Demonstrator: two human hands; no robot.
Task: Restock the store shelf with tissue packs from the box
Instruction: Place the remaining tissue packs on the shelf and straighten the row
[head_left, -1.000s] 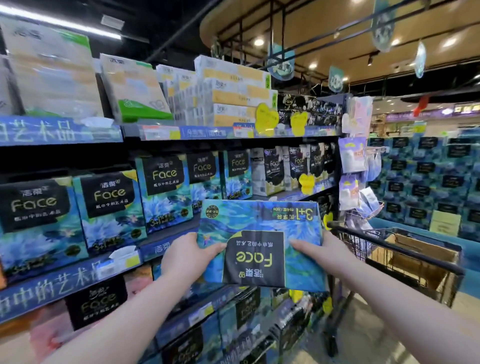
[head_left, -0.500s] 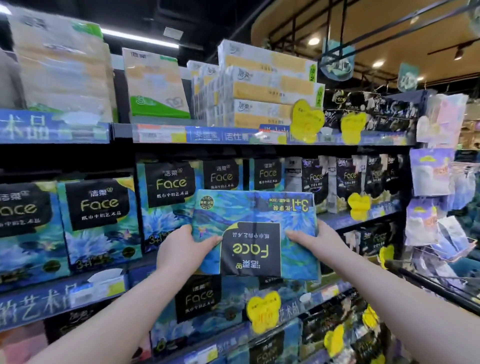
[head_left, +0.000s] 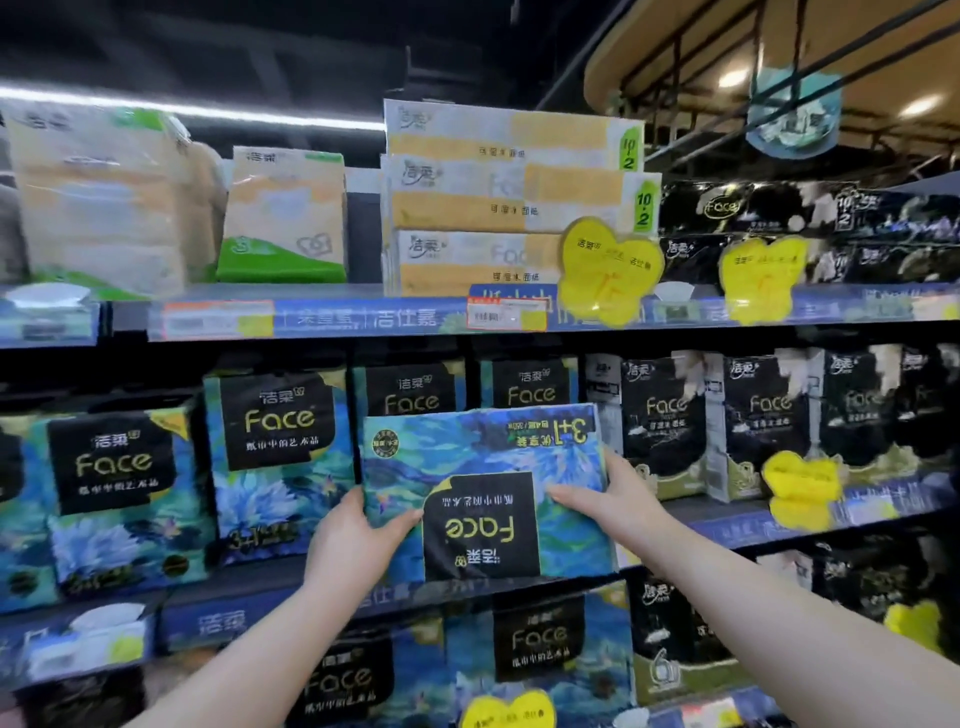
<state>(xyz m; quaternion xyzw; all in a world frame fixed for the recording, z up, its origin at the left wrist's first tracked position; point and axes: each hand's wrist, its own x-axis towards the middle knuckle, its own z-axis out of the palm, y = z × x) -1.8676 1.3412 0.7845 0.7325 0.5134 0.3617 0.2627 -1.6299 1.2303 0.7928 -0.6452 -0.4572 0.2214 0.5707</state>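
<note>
I hold a blue floral "Face" tissue pack upside down at the front of the middle shelf. My left hand grips its lower left edge, thumb across the front. My right hand grips its right edge, fingers over the front face. The pack stands in front of two matching blue packs set deeper on the shelf. More blue "Face" packs stand upright to its left. The box is out of view.
Black "Face" packs fill the middle shelf to the right. The top shelf carries yellow-and-white tissue packs and a green-and-white pack. Yellow price tags hang off the shelf rails. Further blue and black packs fill the lower shelf.
The view has swung left and closer to the shelf, and the cart has left the frame. Both hands have carried the upside-down pack up and forward to the middle shelf's front.
</note>
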